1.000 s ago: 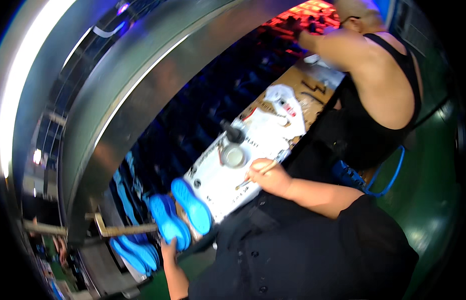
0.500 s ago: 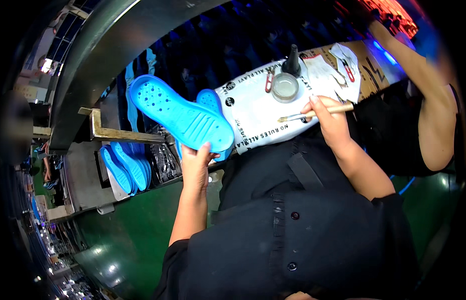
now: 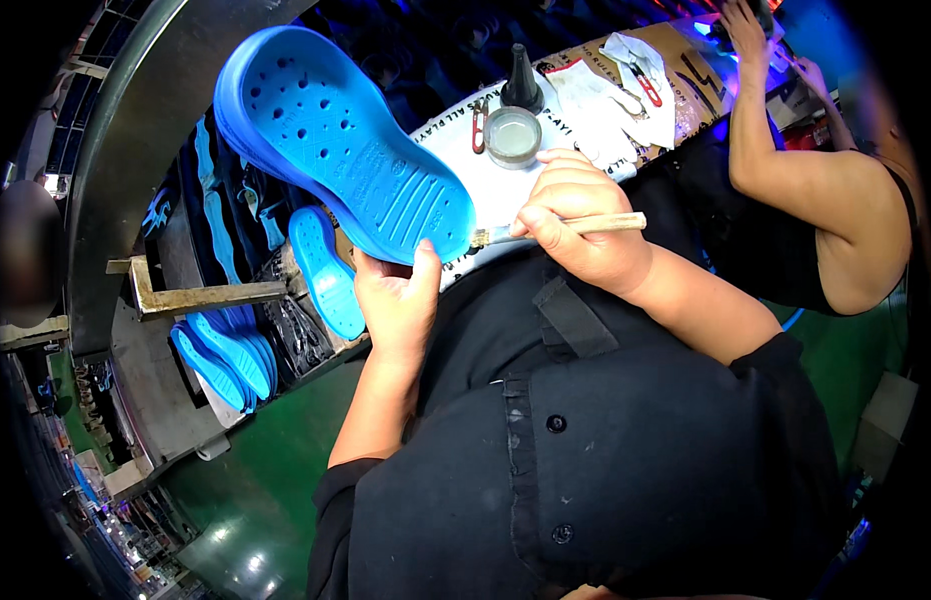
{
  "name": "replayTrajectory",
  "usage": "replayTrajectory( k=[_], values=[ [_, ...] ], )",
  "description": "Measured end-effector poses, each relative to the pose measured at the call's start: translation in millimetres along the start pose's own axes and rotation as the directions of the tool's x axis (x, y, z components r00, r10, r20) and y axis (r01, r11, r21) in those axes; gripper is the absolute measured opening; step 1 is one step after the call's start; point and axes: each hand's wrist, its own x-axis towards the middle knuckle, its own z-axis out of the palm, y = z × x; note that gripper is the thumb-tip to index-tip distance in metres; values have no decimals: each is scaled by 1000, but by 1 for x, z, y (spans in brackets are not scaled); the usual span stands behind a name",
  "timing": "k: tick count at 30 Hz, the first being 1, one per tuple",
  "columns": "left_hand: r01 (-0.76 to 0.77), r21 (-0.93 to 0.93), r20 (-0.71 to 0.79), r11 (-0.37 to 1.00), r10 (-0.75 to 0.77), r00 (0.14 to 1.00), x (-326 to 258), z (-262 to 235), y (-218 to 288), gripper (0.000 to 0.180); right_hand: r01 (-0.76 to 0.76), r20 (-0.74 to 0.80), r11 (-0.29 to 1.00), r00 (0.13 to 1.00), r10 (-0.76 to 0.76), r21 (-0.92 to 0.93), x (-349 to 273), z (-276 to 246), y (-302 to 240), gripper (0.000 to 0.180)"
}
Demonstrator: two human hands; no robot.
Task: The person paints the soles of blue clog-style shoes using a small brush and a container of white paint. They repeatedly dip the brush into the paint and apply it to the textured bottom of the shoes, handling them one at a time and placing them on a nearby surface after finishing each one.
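My left hand (image 3: 395, 305) grips a blue shoe sole (image 3: 355, 145) by its heel end, thumb on top and fingers underneath. The sole is tilted up, its holed toe end toward the far left. In my right hand (image 3: 585, 225) is a paintbrush (image 3: 605, 222) with a pale wooden handle. Its bristles meet the heel edge of the sole. Just beyond that hand stands a small round jar (image 3: 512, 137) of cloudy liquid. Another blue sole (image 3: 323, 270) lies below the held one.
A black cone-shaped bottle (image 3: 522, 80), red thread snips (image 3: 479, 126) and a white glove (image 3: 595, 105) lie on the printed white sheet (image 3: 490, 190). Several stacked blue soles (image 3: 225, 355) are at left, beside a metal bracket (image 3: 210, 293). A co-worker's arm (image 3: 795, 190) is at right.
The held sole has come up closer to me. My right hand has moved left, bringing the brush from above the sheet to the sole's heel edge. The view has shifted.
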Motion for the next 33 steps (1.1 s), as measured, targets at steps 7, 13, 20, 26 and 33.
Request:
replayTrajectory(
  k=[7,13,20,26,33],
  values=[
    [-41,51,4,998,41,999,0,1,6,41,-17,25,997,1000,19,-72,-4,-2,1,21],
    [-48,50,18,998,47,999,1,-1,1,42,5,-2,999,1000,-6,-37,-1,-4,-1,19],
    [-64,-2,29,998,64,998,2,0,3,45,21,8,997,1000,-21,-79,-4,-2,7,18],
    [-26,11,11,1000,26,1000,0,0,-3,47,44,13,997,999,-44,-66,-5,-6,5,17],
    [-117,28,-30,993,118,993,2,3,-4,47,70,55,994,996,-66,-85,-8,-4,5,15]
  ],
)
